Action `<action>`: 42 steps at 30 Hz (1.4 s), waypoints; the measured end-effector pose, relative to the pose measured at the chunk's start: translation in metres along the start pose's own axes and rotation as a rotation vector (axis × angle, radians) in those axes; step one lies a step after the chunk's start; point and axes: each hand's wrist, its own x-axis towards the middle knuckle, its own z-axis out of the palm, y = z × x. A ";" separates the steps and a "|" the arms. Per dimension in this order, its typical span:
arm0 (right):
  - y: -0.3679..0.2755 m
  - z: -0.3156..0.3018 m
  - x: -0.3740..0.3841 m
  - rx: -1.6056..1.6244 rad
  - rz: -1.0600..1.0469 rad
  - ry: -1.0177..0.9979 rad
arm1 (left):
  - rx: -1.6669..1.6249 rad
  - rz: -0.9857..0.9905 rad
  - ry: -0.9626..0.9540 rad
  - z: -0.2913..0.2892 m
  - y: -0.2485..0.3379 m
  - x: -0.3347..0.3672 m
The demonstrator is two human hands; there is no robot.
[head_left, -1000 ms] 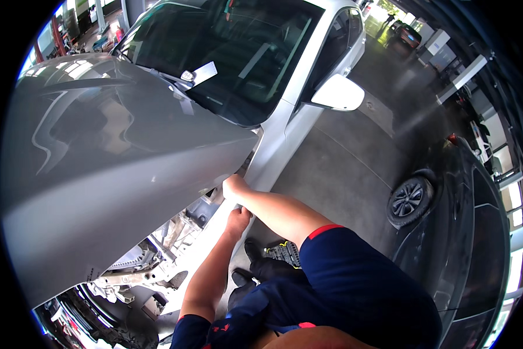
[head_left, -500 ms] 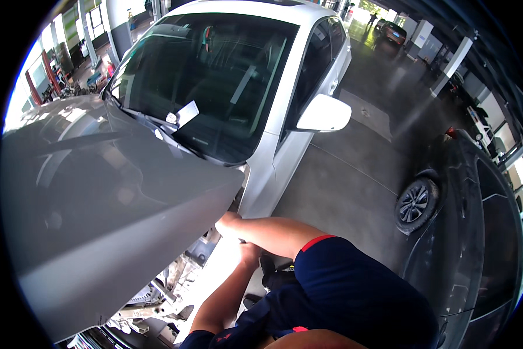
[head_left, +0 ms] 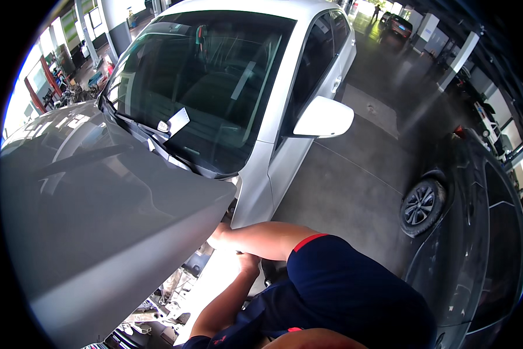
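Note:
The silver car's hood (head_left: pixel 121 209) stands raised over its front end. Beside the hood's edge runs the sunlit fender (head_left: pixel 217 282). My right hand (head_left: pixel 219 236) reaches across the rear of the fender to the gap under the hood, its fingers hidden there. Just nearer to me, my left hand (head_left: pixel 248 263) is bent at the wrist against the fender's outer side. My right forearm partly covers it, and its fingers do not show. Whether either hand holds something cannot be made out. Bare metal front-end parts (head_left: pixel 156 311) show below the hood's edge.
The white side mirror (head_left: pixel 324 117) juts out ahead of me. A dark car (head_left: pixel 465 232) is parked on my right, with grey floor (head_left: pixel 337 180) between the two cars. A paper (head_left: pixel 178 121) lies at the windshield's base. A person (head_left: pixel 376 11) stands far off.
The view has shifted slightly, so the car and my arms sit a little differently in the picture. Both hands stay at the fender beside the hood's edge.

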 end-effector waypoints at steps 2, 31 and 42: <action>-0.001 -0.004 -0.004 0.108 0.053 -0.032 | -0.265 -0.152 0.005 0.054 0.046 -0.032; -0.057 -0.036 -0.049 0.244 -0.026 0.110 | 0.701 -0.248 0.066 0.043 0.159 -0.106; -0.036 -0.031 -0.041 -0.645 -0.136 -0.265 | 0.933 -0.447 -0.173 0.020 0.211 -0.124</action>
